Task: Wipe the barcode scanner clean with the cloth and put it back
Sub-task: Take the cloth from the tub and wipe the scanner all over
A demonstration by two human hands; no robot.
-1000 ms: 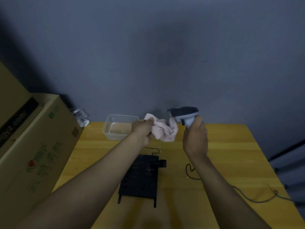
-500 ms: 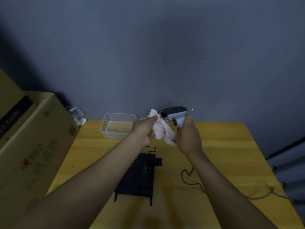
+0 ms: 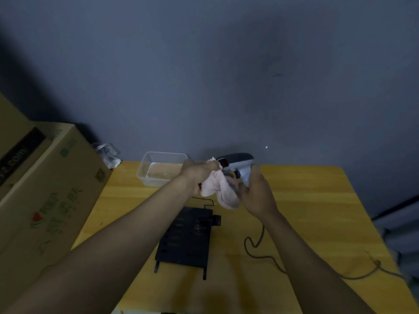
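The cloth (image 3: 218, 189) is pale pink; the barcode scanner (image 3: 238, 164) is grey with a red window. The tabletop (image 3: 317, 211) is yellow wood, the rack (image 3: 186, 241) black, the box (image 3: 45, 189) brown with green print.

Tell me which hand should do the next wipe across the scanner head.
Left. The left hand already grips the cloth, bunched right against the front of the scanner. The right hand is wrapped round the scanner's handle, holding it up, so it should just steady it.
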